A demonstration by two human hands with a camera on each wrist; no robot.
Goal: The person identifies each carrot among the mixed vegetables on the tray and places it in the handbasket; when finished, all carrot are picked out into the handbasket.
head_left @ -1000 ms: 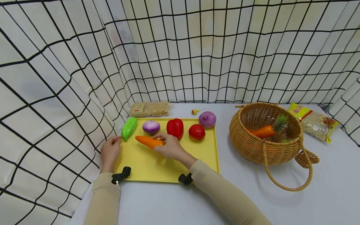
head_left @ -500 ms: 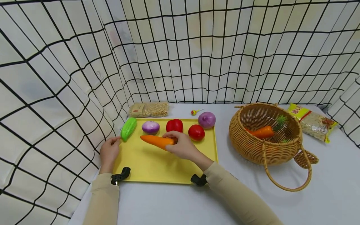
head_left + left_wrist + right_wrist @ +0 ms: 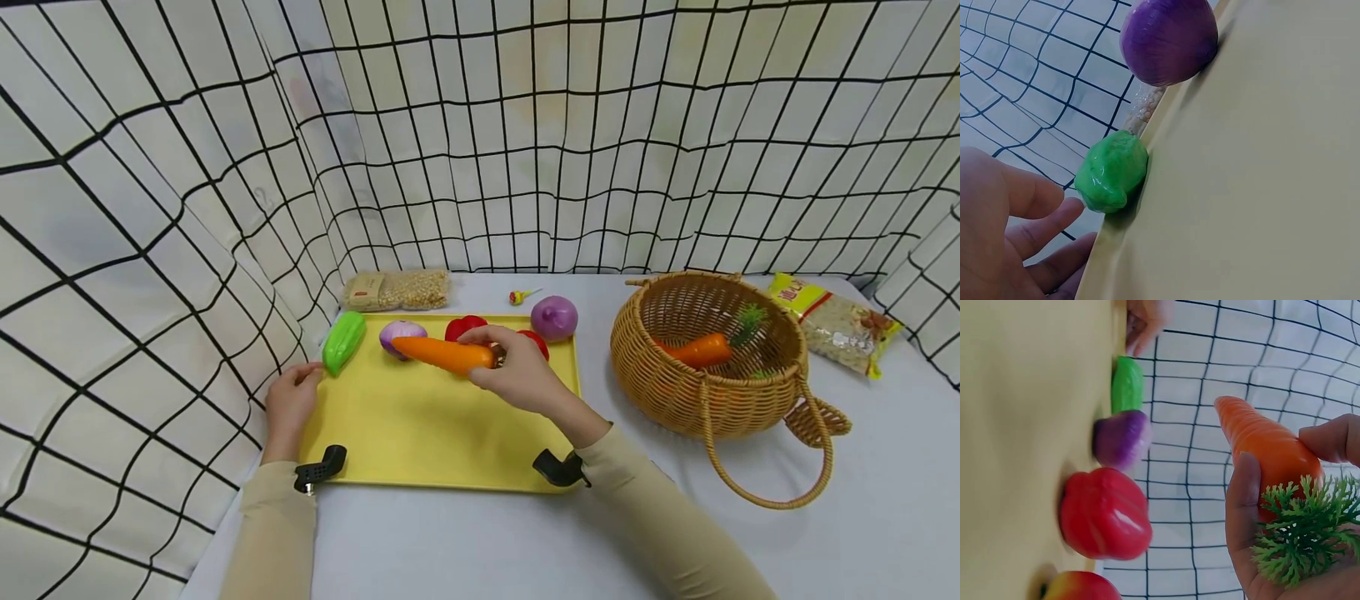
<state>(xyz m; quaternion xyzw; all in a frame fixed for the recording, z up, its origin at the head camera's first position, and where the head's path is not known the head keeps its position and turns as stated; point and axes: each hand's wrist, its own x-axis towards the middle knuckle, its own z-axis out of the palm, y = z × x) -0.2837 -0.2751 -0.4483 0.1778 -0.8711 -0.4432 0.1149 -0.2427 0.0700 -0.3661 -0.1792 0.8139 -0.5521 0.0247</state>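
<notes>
In the head view my right hand (image 3: 517, 371) holds an orange carrot (image 3: 446, 353) above the yellow tray (image 3: 420, 442), its tip pointing left. The right wrist view shows thumb and fingers on both sides of the carrot (image 3: 1272, 450), its green leafy top (image 3: 1304, 531) by the palm. My left hand (image 3: 292, 408) rests at the tray's left edge, beside a green toy vegetable (image 3: 344, 342). Its fingers are loosely bent near the green vegetable (image 3: 1113, 172) in the left wrist view, apparently holding nothing.
Along the tray's back are a purple-white vegetable (image 3: 402, 336), a red bell pepper (image 3: 1107, 514), a partly hidden red round fruit (image 3: 537, 340) and a purple onion (image 3: 554, 318). A lollipop (image 3: 519, 297) and bag (image 3: 397, 290) lie behind; a wicker basket (image 3: 652, 392) with carrots and another bag (image 3: 840, 329) stand right.
My right hand has lifted the carrot off the tray and carried it up and to the right. The left hand has stayed in place.
</notes>
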